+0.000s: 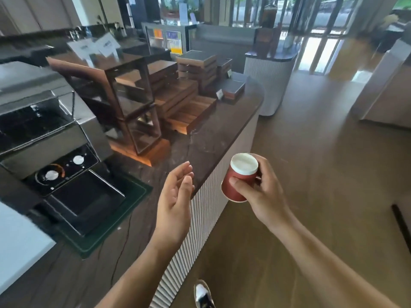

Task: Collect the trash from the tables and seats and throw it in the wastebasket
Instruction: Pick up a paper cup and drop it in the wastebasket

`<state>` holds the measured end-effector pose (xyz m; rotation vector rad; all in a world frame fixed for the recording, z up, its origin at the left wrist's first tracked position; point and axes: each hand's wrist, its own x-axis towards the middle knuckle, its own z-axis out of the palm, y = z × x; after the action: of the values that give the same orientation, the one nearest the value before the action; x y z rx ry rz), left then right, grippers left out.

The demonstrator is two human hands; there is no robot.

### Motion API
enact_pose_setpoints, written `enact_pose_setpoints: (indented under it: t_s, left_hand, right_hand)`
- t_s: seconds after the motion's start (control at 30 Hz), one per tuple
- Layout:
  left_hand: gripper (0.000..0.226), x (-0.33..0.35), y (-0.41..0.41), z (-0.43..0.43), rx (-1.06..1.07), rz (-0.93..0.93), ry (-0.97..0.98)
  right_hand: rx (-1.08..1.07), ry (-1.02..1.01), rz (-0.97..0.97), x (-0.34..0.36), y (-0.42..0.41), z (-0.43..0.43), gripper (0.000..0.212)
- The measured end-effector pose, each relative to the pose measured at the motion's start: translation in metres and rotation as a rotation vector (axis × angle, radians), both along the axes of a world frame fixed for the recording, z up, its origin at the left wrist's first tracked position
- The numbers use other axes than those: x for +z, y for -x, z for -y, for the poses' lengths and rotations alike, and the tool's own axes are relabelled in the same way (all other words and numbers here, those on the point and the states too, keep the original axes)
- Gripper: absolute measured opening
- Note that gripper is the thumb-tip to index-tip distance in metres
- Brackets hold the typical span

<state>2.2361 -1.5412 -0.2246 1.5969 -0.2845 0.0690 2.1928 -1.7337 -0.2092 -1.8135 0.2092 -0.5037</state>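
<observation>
My right hand (264,192) grips a red paper cup (239,180), turned upside down so its white base faces up. The cup hangs in the air just off the front edge of a dark stone counter (211,143). My left hand (175,201) is open, palm turned inward, fingers apart, above the counter's edge and a little left of the cup. It holds nothing. No wastebasket is in view.
A steel conveyor toaster (51,138) stands on a green mat at the left. A glass display case (124,103) and stacked wooden trays (184,107) fill the counter's far part. Open brown floor (322,174) lies to the right, with a second round counter (270,83) beyond.
</observation>
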Motion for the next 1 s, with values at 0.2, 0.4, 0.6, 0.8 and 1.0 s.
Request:
enact_pose_setpoints:
  t_s: [0.2, 0.4, 0.6, 0.8, 1.0]
  left_hand:
    - [0.036, -0.009, -0.112, 0.032, 0.08, -0.025, 0.092]
    - [0.041, -0.015, -0.213, 0.042, 0.149, -0.018, 0.075]
    - [0.035, -0.035, -0.274, 0.035, 0.283, -0.046, -0.009]
    - [0.047, -0.049, -0.313, 0.039, 0.431, -0.081, -0.058]
    - [0.056, -0.057, -0.35, 0.06, 0.655, -0.116, -0.066]
  right_hand:
    - [0.062, 0.063, -0.073, -0.011, -0.125, 0.03, 0.06]
    - [0.091, 0.062, -0.128, -0.022, -0.244, 0.04, 0.064]
    - [0.179, 0.053, -0.184, -0.047, -0.337, 0.037, 0.065]
    - [0.292, 0.05, -0.288, -0.086, -0.429, 0.035, 0.06]
    - [0.459, 0.125, -0.336, -0.126, -0.515, 0.037, 0.053]
